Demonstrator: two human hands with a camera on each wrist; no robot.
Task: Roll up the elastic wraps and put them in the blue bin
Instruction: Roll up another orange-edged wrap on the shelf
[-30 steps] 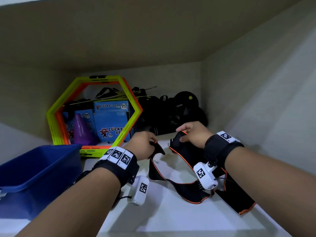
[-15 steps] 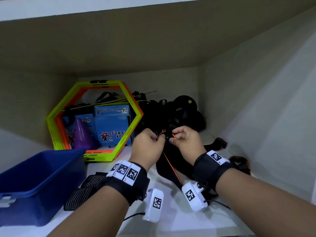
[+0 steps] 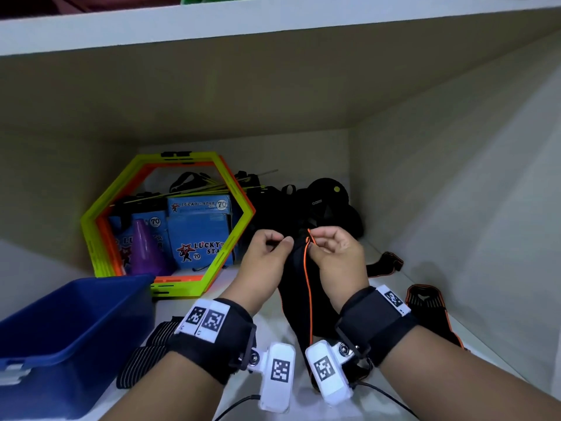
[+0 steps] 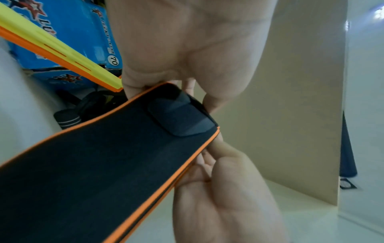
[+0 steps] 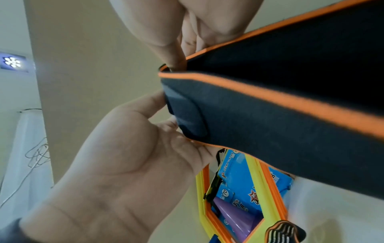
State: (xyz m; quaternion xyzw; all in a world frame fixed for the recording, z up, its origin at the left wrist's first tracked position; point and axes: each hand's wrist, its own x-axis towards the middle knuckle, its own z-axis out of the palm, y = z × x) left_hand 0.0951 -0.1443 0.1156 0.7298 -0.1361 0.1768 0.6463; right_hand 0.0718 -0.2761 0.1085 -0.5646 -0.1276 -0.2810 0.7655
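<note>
A black elastic wrap with orange edging (image 3: 299,287) hangs from both hands above the white shelf. My left hand (image 3: 287,241) pinches its top end from the left, and my right hand (image 3: 312,242) pinches the same end from the right. The left wrist view shows the wrap (image 4: 104,164) with a dark patch at its end, held by my left hand (image 4: 212,144). In the right wrist view the wrap's end (image 5: 290,115) is folded over, my right hand (image 5: 178,128) holding it. The blue bin (image 3: 76,323) stands at lower left.
A black striped wrap (image 3: 145,354) lies beside the bin. Two more orange-trimmed wraps (image 3: 425,302) lie by the right wall. A yellow and orange hexagon frame (image 3: 170,220), blue boxes and a purple cone (image 3: 145,250) stand at the back left, with black gear (image 3: 328,205) behind the hands.
My hands have come together from wide apart and lifted the wrap's end off the shelf. The wrap now hangs down between my wrists.
</note>
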